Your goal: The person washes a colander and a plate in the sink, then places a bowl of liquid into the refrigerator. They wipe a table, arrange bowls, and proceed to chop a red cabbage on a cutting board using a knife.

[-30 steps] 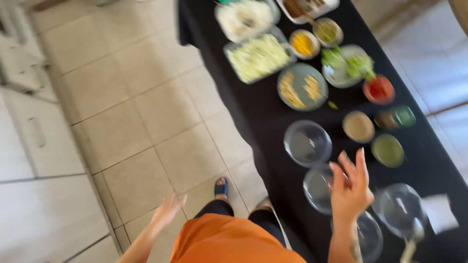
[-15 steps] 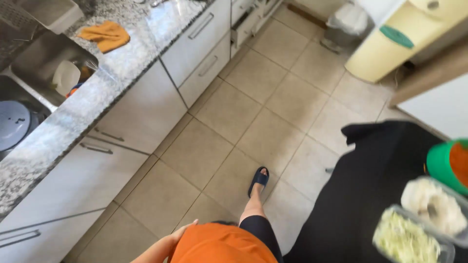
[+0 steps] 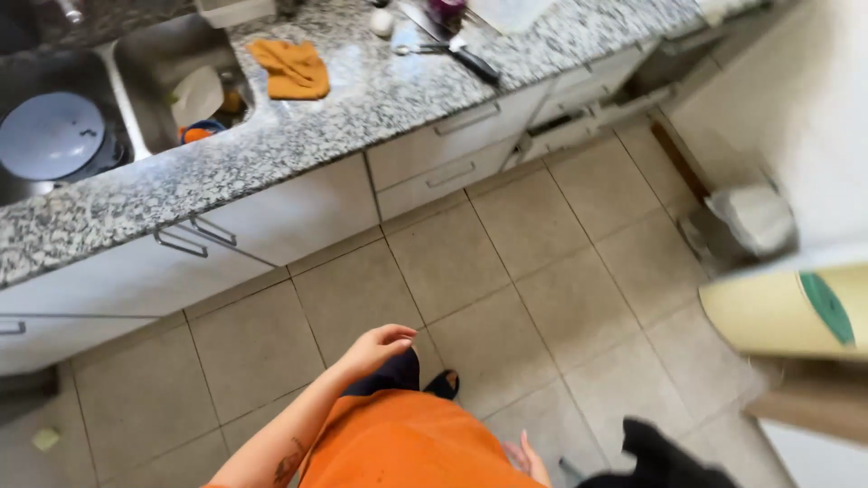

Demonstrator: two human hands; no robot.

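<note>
A person stands on a kitchen floor with both hands empty. The left hand (image 3: 380,348) hangs loosely curled in front of the body, fingers relaxed and a little apart, gripping nothing. Only the fingertips of the right hand (image 3: 529,459) show at the hip, loose and open, also holding nothing. Both hang close to an orange garment (image 3: 407,452), soft and matte, which fills the lower middle of the view above dark trousers and a dark sandal (image 3: 443,386) set forward on the floor.

Judged from this, the moment falls between handlings. Nothing is in reach, and whatever lies on the desk would take a step closer and a raised arm.

The floor (image 3: 533,262) is large square beige tiles with thin grout lines, smooth and dull. Beyond it runs a row of flat white cabinets (image 3: 298,212) with slim metal bar handles (image 3: 194,237). Over them lies the desk (image 3: 362,99), speckled grey granite, polished. A steel sink (image 3: 136,54) is sunk into the desk and holds a round grey lid (image 3: 50,136) and a white dish (image 3: 196,93). A crumpled orange cloth (image 3: 291,68) lies just beside the basin, and a dark-handled knife (image 3: 470,59) lies further along. A small bin (image 3: 746,221) with a pale liner stands by the far wall. At right, blurred, are a pale yellow container with a green disc (image 3: 787,312) and the corner of a black cloth (image 3: 660,456).
</note>
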